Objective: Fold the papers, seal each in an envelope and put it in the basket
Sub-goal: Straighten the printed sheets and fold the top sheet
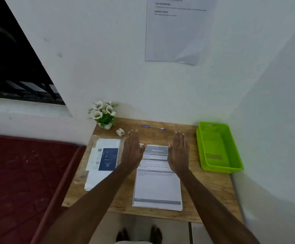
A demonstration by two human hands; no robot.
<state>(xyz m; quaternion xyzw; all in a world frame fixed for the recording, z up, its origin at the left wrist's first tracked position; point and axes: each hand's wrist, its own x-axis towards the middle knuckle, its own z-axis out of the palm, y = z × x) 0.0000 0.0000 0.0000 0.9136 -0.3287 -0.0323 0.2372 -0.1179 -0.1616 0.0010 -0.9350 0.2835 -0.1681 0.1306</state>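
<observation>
Nearest on the wooden table [212,184] lies a stack of printed papers [157,187], unfolded and flat, with the left hand [132,152] and right hand [178,152] held flat at either side of its far end, fingers straight, close together and gripping nothing. Left of the papers sits a pile of envelopes [102,161], and at the right edge the green basket [217,148]. Farther back lie a small tape roll [120,132] and a pen [153,127], with a pot of white flowers [103,113] against the wall.
</observation>
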